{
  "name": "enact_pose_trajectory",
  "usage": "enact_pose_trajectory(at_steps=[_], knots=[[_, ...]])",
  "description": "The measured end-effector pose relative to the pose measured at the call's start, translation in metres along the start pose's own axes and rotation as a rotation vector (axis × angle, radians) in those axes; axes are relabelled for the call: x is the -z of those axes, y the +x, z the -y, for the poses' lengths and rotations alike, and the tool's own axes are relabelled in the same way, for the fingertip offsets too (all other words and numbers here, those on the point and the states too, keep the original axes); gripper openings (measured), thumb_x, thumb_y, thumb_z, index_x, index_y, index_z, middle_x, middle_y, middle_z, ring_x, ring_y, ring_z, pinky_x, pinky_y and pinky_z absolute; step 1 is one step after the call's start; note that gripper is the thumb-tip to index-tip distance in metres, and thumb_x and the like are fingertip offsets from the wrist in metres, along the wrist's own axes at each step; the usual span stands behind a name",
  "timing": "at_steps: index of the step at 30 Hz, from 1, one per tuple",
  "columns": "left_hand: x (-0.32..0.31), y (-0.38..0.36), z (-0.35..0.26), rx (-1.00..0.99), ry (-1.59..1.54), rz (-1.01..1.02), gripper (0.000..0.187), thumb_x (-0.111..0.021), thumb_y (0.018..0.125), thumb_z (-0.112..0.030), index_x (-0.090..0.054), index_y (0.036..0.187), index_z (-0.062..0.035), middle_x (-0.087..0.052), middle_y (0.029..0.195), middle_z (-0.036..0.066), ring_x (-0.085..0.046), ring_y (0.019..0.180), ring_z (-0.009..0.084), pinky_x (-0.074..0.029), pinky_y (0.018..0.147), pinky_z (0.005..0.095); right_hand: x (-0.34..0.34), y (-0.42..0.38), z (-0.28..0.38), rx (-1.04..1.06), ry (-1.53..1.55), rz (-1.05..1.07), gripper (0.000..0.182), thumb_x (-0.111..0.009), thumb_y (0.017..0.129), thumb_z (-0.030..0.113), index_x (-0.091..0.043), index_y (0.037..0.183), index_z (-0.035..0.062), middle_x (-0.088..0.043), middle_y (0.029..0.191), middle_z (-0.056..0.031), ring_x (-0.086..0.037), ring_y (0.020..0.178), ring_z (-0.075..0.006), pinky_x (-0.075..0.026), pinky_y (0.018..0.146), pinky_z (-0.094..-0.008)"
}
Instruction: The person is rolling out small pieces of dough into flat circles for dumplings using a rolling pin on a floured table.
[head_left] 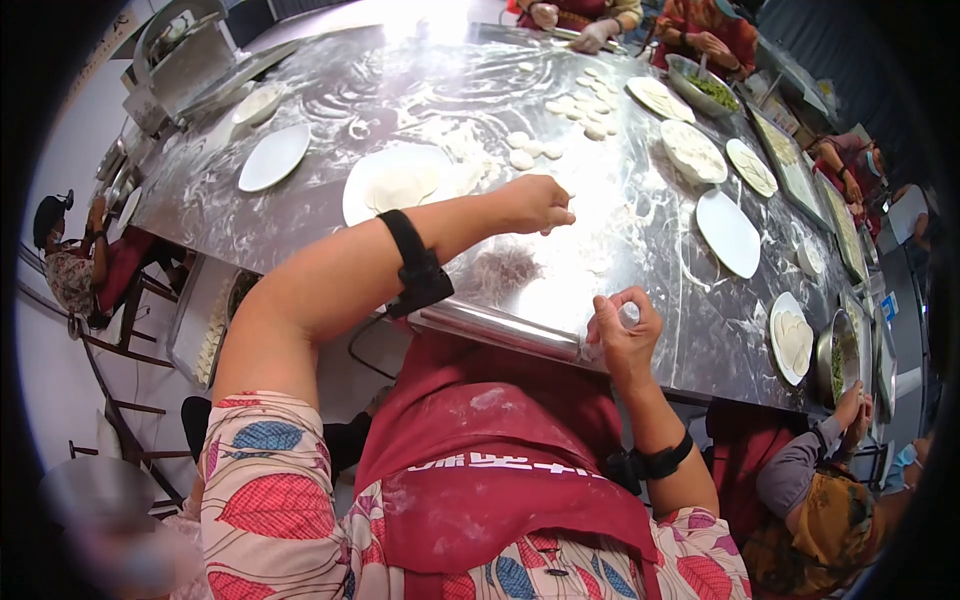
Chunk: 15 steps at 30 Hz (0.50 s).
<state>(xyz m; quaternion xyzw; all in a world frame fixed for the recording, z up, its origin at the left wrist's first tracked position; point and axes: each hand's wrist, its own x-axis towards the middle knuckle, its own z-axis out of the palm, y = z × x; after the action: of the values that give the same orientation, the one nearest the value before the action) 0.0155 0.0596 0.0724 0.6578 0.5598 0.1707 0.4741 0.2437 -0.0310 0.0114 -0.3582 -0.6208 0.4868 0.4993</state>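
Observation:
My left hand [541, 205] is over the middle of the steel table, fingers pinched together. Whatever they hold, if anything, is hidden. Near the table's front edge, my right hand [628, 335] is closed around a rolling pin [628, 314]; only its pale end shows between the fingers. Left of my left hand, partly behind my forearm, is a white plate [357, 178] with thin round dough wrappers [397, 187] on it. Small flattened dough pieces [521, 158] lie beyond my left hand, with several more dough rounds [590, 108] farther back.
Flour covers much of the table [330, 235]. White plates [275, 158] [728, 233] stand on both sides. A flour bowl [693, 152] and a bowl of green filling [712, 92] are at the back right. Co-workers surround the table; one's gloved hands [595, 37] are opposite.

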Motion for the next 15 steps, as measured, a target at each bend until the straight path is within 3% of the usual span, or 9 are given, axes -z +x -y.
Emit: enact_pose_trajectory(at_steps=[2, 3, 6, 8, 10, 12, 15], knots=[[-0.01, 0.003, 0.009, -0.069, 0.029, -0.024, 0.026, -0.054, 0.087, -0.016, -0.058, 0.106, 0.0012, -0.062, 0.091, 0.011, -0.055, 0.068, 0.0139, -0.046, 0.061, 0.0276, 0.0, -0.002, -0.001, -0.003, 0.011, -0.006, 0.022, -0.064, 0.087, 0.007, -0.047, 0.074, 0.0042, -0.054, 0.055, -0.0024, -0.051, 0.047, -0.0063, -0.039, 0.041, -0.0209], [-0.014, -0.007, 0.009, -0.034, -0.111, 0.045, 0.025, -0.054, 0.087, -0.015, -0.056, 0.105, 0.002, -0.06, 0.085, 0.009, -0.056, 0.069, 0.0145, -0.047, 0.063, 0.0281, 0.0, -0.003, 0.0, 0.005, -0.011, -0.005, 0.021, -0.064, 0.087, 0.007, -0.047, 0.075, 0.0041, -0.055, 0.056, -0.0027, -0.051, 0.047, -0.0064, -0.04, 0.041, -0.021], [-0.039, -0.023, 0.013, -0.191, 0.18, 0.07, 0.025, -0.054, 0.087, -0.013, -0.055, 0.105, 0.0027, -0.059, 0.082, 0.007, -0.057, 0.072, 0.0138, -0.047, 0.065, 0.0284, 0.002, -0.006, -0.002, 0.012, -0.002, 0.015, 0.021, -0.064, 0.087, 0.007, -0.048, 0.075, 0.004, -0.055, 0.056, -0.0031, -0.051, 0.047, -0.0064, -0.04, 0.041, -0.0211], [-0.042, -0.026, 0.009, -0.222, -0.228, 0.013, 0.025, -0.059, 0.083, -0.011, -0.058, 0.104, 0.0024, -0.062, 0.083, 0.007, -0.058, 0.074, 0.0133, -0.048, 0.069, 0.0292, 0.002, -0.007, 0.003, -0.009, -0.008, 0.009, 0.021, -0.064, 0.087, 0.007, -0.048, 0.075, 0.0042, -0.055, 0.056, -0.003, -0.051, 0.047, -0.0065, -0.04, 0.042, -0.021], [-0.036, -0.022, 0.019, -0.315, -0.111, -0.033, 0.02, -0.06, 0.082, -0.012, -0.062, 0.096, 0.0013, -0.064, 0.082, 0.008, -0.06, 0.075, 0.0153, -0.049, 0.07, 0.0304, -0.003, -0.008, 0.003, -0.019, 0.01, -0.01, 0.021, -0.063, 0.088, 0.007, -0.048, 0.075, 0.0043, -0.055, 0.056, -0.003, -0.051, 0.047, -0.0066, -0.04, 0.042, -0.0209], [-0.047, -0.027, 0.039, -0.199, 0.501, -0.021, 0.017, -0.061, 0.081, -0.014, -0.065, 0.09, 0.0001, -0.066, 0.082, 0.009, -0.061, 0.078, 0.0166, -0.049, 0.071, 0.0308, -0.001, -0.005, 0.002, -0.016, 0.014, -0.013, 0.021, -0.063, 0.088, 0.007, -0.047, 0.075, 0.0044, -0.055, 0.055, -0.003, -0.051, 0.047, -0.0066, -0.04, 0.042, -0.0209], [-0.038, -0.024, 0.05, -0.09, 0.241, -0.116, 0.014, -0.065, 0.076, -0.011, -0.067, 0.087, -0.0017, -0.068, 0.084, 0.012, -0.064, 0.081, 0.0205, -0.049, 0.073, 0.0313, 0.001, -0.002, -0.001, 0.028, -0.056, 0.012, 0.021, -0.063, 0.088, 0.006, -0.047, 0.075, 0.0044, -0.055, 0.056, -0.0034, -0.051, 0.046, -0.0071, -0.04, 0.042, -0.0212]])
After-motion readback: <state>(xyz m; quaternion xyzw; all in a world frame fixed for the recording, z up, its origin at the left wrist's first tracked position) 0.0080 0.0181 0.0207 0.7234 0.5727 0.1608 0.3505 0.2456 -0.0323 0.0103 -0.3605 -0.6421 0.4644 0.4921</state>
